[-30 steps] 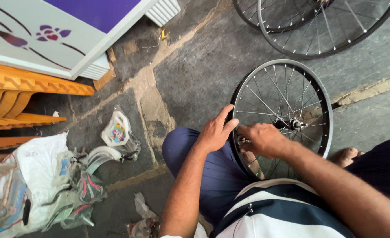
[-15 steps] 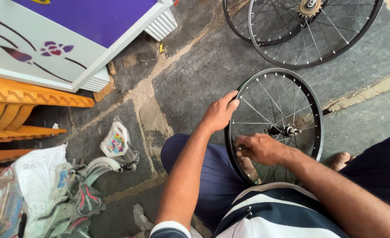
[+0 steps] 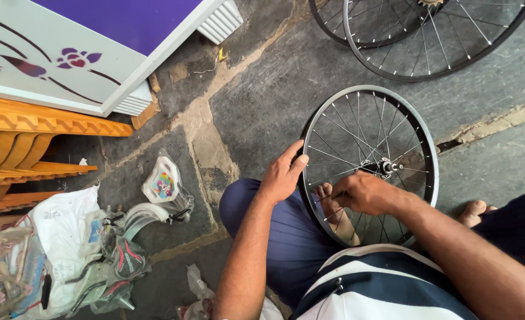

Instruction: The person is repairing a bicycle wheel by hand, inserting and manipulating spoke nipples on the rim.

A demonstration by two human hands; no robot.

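A small spoked bicycle wheel with a silver rim stands upright on the stone floor between my legs. My left hand grips its left edge, thumb over the rim. Just below and left of the hub, my right hand has its fingers pinched on a spoke. Whether a small tool is in it cannot be told. One bare foot shows behind the spokes.
Two larger wheels lie on the floor at the top right. At the upper left stands a white and purple cabinet with stacked orange chairs beneath. Plastic bags of parts and a small packet lie at the left. My other foot rests at the right.
Both hands have stayed on the wheel. My right hand has drawn away from the left hand to the spokes by the hub. The view has shifted slightly.
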